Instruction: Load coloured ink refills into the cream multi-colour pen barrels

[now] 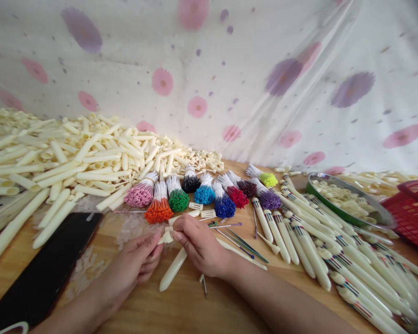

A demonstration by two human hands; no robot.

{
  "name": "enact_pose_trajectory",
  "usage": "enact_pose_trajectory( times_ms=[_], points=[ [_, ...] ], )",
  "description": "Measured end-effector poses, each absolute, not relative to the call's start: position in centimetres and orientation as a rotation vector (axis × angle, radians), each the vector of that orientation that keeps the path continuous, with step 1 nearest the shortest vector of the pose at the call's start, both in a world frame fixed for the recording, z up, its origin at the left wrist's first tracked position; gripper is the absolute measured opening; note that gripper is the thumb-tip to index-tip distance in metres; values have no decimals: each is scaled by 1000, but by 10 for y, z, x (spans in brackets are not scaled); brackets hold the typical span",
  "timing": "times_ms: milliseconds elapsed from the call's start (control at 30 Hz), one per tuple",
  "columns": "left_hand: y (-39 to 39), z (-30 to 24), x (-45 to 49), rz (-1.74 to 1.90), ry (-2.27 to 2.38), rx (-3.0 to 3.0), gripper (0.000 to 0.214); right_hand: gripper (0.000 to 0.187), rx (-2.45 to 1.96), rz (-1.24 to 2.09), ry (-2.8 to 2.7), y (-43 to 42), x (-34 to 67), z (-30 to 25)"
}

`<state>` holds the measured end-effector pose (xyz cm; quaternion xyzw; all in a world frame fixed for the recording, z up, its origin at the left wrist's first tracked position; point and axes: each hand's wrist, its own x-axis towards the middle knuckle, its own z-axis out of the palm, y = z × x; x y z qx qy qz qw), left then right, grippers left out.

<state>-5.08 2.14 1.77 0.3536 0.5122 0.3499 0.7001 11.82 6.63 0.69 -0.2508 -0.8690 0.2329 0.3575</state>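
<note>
Between the fingertips of my left hand [144,257] and my right hand [202,246] is a small cream plastic pen part [166,236]. Both hands are closed in a pinch on it, and my fingers partly cover it. Below my right hand a cream pen barrel [174,271] lies slanted on the table. Just beyond the hands are bundles of refills with coloured ends, such as orange [159,206], green [178,198] and blue [224,203]. Loose refills and a pair of tweezers [249,246] rest to the right of my right hand.
A heap of cream barrels [87,153] fills the back left. At the left lies a black phone [45,269]. Assembled multicolour pens [310,250] cover the right side, near a green-rimmed bowl [334,214] of small parts and a red basket [411,208]. A flowered sheet [209,69] hangs behind.
</note>
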Motion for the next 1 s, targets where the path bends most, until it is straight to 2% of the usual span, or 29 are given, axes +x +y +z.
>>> enact_pose_trajectory(
  times_ms=[200, 433, 600, 700, 800, 933, 1000],
  points=[
    [21, 29, -52, 592, 1032, 613, 51, 16, -590, 650, -2269, 69, 121, 10],
    [21, 16, -46, 788, 1213, 833, 49, 30, -836, 665, -2294, 66, 117, 5],
    [21, 20, -45, 790, 1246, 832, 52, 40, -948, 800, -2237, 66, 119, 6],
    [21, 23, -46, 792, 1248, 810, 53, 34, -891, 791, -2240, 67, 122, 10],
    [22, 22, -46, 789, 1244, 794, 53, 26, -861, 631, -2330, 67, 122, 10],
    [22, 19, -45, 752, 1212, 825, 51, 40, -1034, 652, -2292, 66, 120, 9],
    [23, 19, -45, 765, 1205, 821, 50, 37, -985, 673, -2281, 66, 120, 10]
  ],
)
